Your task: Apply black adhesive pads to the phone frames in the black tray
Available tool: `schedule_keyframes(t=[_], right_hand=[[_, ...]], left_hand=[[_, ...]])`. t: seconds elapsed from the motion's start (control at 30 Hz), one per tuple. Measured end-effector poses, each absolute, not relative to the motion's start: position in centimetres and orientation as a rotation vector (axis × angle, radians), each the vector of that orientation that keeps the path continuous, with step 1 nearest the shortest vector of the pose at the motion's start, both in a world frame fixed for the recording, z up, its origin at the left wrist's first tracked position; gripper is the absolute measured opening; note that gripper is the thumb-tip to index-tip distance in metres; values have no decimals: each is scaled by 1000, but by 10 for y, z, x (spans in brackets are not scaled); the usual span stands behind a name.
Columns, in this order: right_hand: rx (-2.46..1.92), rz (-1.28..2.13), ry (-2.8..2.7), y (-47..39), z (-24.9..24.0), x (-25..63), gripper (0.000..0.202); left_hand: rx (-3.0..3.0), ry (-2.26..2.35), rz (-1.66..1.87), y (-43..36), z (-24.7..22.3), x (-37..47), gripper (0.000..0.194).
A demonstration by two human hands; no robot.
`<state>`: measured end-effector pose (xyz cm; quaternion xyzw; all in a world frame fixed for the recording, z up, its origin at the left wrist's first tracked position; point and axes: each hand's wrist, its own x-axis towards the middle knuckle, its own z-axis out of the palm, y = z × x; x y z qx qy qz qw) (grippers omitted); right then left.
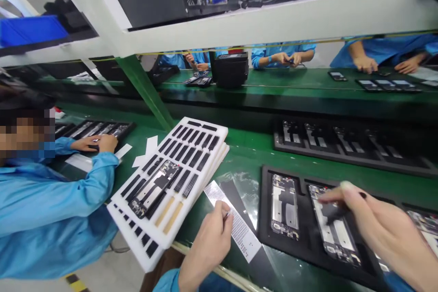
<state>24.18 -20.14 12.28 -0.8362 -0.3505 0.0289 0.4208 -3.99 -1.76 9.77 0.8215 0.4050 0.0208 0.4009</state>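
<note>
1. Head view: phone assembly lies in the black foam tray, under the right hand's fingers; a heavy press or drag there could shift exposed parts.
2. Those fingers are partly bent and blurred; whether they grip anything, I cannot tell.
3. The left hand's thumb and forefinger pinch a small piece beside the dotted strip; a loose pinch could drop it.
4. Left of those fingers, white foam trays sit askew, seemingly overhanging; a sleeve bump could topple them.

The right hand is blurry and hides part of the phone piece under it. The black tray runs off the picture's right side.
</note>
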Motion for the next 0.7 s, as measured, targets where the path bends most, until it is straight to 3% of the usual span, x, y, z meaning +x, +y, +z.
schedule_keyframes(t=[0.07,0.2,0.3,0.7], right_hand=[[-1967,346,-762,-149,125,215,73],[-1655,742,-672,-60,85,181,75],[-1593,838,-755,-30,46,171,67],[-1720,804,-965,-28,4,166,38]], left_hand=[[2162,963,19,-13,80,-46,24],[2613,1109,-98,-6,52,-39,56],[2863,1150,-123,1,41,-27,75],[2917,1023,-30,20,22,-21,60]])
